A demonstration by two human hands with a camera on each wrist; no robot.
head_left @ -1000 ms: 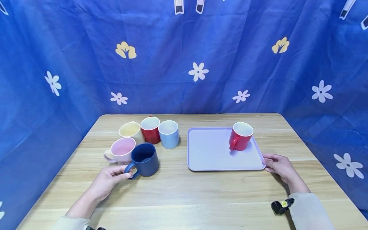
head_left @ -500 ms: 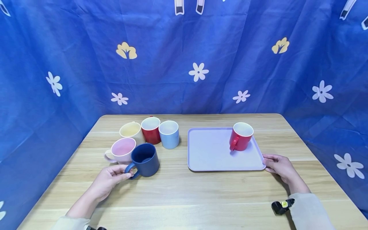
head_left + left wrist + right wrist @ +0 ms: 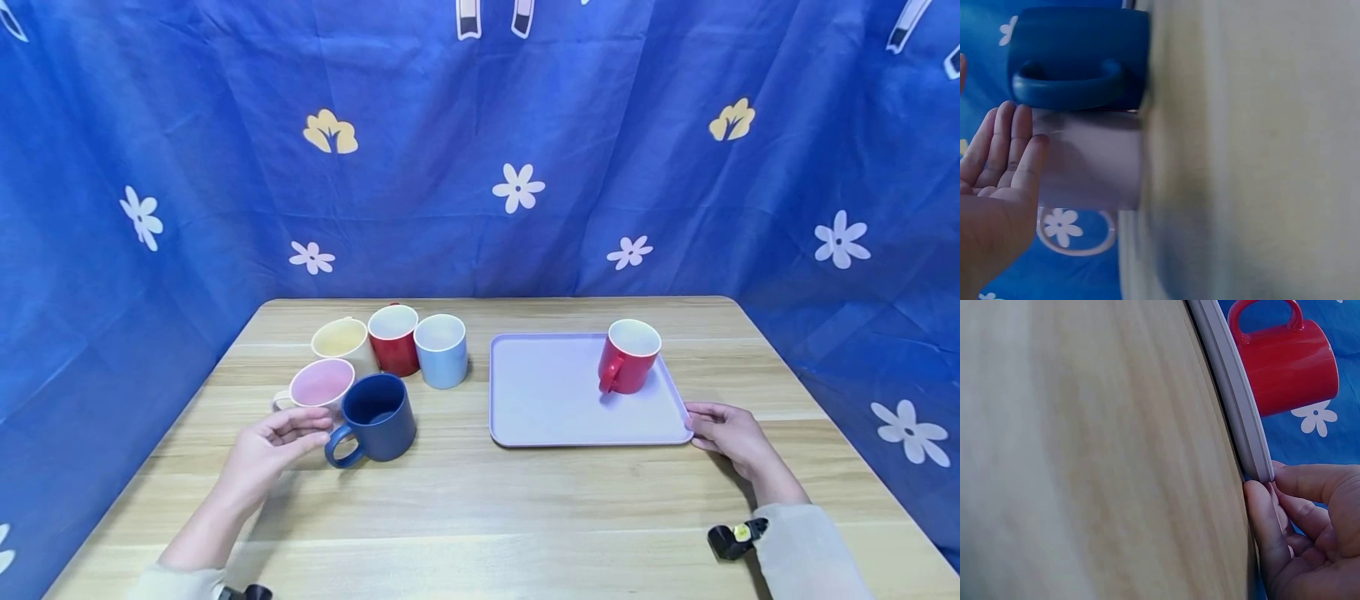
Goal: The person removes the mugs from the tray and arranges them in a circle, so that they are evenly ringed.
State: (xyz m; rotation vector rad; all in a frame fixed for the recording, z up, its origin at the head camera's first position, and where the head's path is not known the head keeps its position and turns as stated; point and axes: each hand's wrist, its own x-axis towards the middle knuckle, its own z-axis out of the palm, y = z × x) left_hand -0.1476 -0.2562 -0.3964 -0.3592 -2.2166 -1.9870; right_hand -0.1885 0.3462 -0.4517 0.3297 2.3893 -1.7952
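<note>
My left hand (image 3: 262, 457) is just left of the dark blue mug (image 3: 388, 427), its fingers fairly straight. In the left wrist view the fingertips (image 3: 1021, 119) are clear of the mug's handle (image 3: 1066, 92), and nothing lies in the palm. Behind those fingers is the pink mug (image 3: 321, 385), partly hidden by the hand. At the tray's near right corner, my right hand (image 3: 733, 438) pinches the rim of the lilac tray (image 3: 547, 396) between thumb and fingers. One red mug (image 3: 632, 371) stands upright on the tray's right part, handle toward me.
Behind the dark blue and pink mugs stand a cream mug (image 3: 358, 354), another red mug (image 3: 396, 354) and a light blue mug (image 3: 442, 362), grouped closely. Wooden tabletop (image 3: 480, 517) lies in front. A blue patterned cloth (image 3: 420, 208) hangs behind the table and at the sides.
My left hand has let go of the dark blue mug's handle and moved slightly left and up. That mug stays in place. The right hand and tray have not moved.
</note>
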